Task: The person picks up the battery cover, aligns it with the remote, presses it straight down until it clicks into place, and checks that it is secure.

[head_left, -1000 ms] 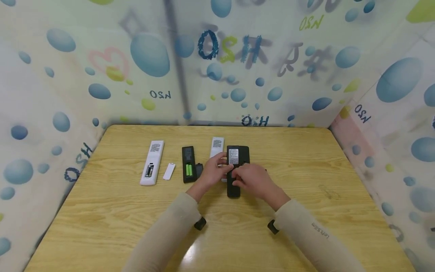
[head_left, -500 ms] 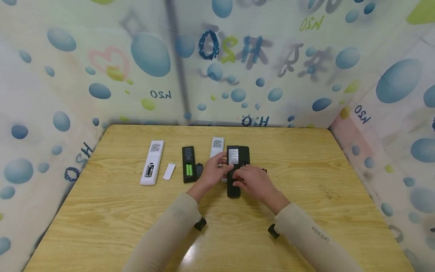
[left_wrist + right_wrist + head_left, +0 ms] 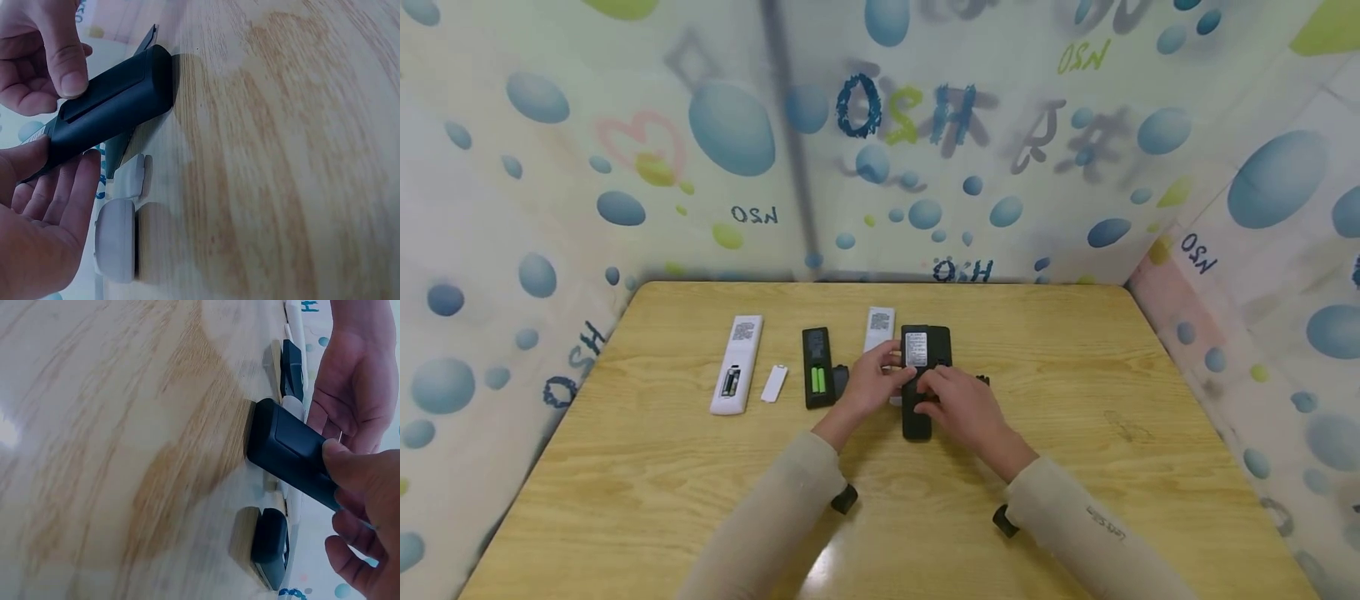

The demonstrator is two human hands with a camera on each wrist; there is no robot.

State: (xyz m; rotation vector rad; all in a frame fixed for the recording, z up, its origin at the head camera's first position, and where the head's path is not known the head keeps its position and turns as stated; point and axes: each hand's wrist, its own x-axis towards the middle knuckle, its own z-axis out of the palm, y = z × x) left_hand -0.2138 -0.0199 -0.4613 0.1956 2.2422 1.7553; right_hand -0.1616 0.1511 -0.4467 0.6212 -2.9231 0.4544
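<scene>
Label side up, a black remote control [image 3: 916, 425] is tilted off the table between my hands. My left hand [image 3: 872, 383] grips its left edge, thumb on the back and fingers below, as the left wrist view shows. The thumb of my right hand [image 3: 966, 408] presses on the battery cover [image 3: 300, 444], its fingers curled at the side. The cover sits in place on the remote. Beside it lies a second black remote control [image 3: 942, 342], partly hidden by my right hand. A white remote control [image 3: 880, 327] lies behind my left hand.
Further left are an opened white remote control [image 3: 741, 350] with batteries inside, its loose white cover [image 3: 774, 383], and a black remote control [image 3: 815, 343] with green batteries [image 3: 817, 380]. A black cover [image 3: 841, 377] lies against that one. A small dark piece [image 3: 982, 380] shows past my right hand.
My right fingers have shifted slightly to the right on the held remote control. My left hand keeps its grip, and the head view has tilted up a little.
</scene>
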